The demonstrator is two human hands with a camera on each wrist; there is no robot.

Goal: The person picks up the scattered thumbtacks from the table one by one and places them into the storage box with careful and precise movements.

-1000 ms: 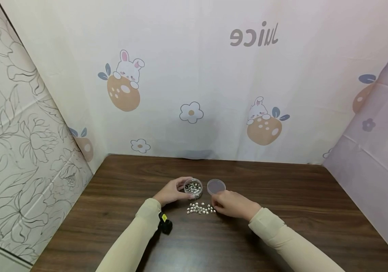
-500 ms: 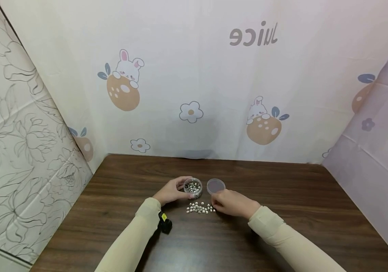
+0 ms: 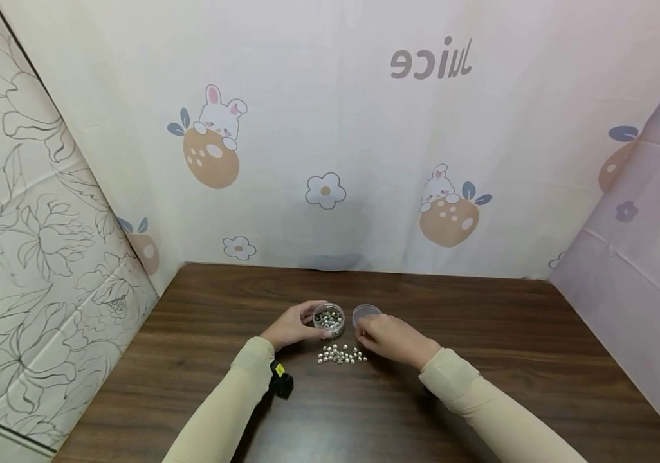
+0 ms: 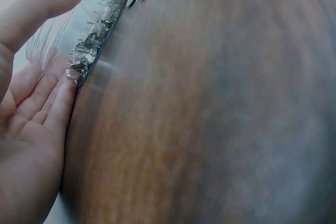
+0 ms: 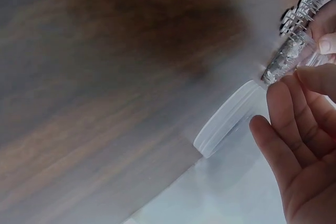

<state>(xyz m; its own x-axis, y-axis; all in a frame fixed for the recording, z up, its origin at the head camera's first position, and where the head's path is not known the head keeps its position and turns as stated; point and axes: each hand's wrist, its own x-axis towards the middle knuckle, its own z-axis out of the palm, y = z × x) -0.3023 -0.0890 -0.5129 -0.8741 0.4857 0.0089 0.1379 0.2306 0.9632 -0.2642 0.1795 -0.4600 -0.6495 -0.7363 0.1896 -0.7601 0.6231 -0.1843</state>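
Observation:
My left hand (image 3: 292, 326) holds a clear round jar (image 3: 337, 330) of silver pieces between thumb and fingers, upright on the table. In the left wrist view, the thumb and fingers of the left hand (image 4: 37, 93) lie either side of the jar (image 4: 92, 40). A loose group of silver pieces (image 3: 338, 355) lies in front of the jar. My right hand (image 3: 396, 339), right of these pieces, has thumb and fingertip together; the right wrist view shows the right hand (image 5: 304, 124) with a tiny, indistinct piece at the pinch.
A clear round lid (image 3: 366, 311) lies on the brown table (image 3: 480, 321), right of the jar and partly behind the right hand. A black object with a yellow mark (image 3: 281, 379) is at the left wrist. Printed curtains stand behind and at both sides.
My right hand has moved slightly up and away from the right end of the loose pieces, covering more of the lid. The left hand and jar have stayed in place.

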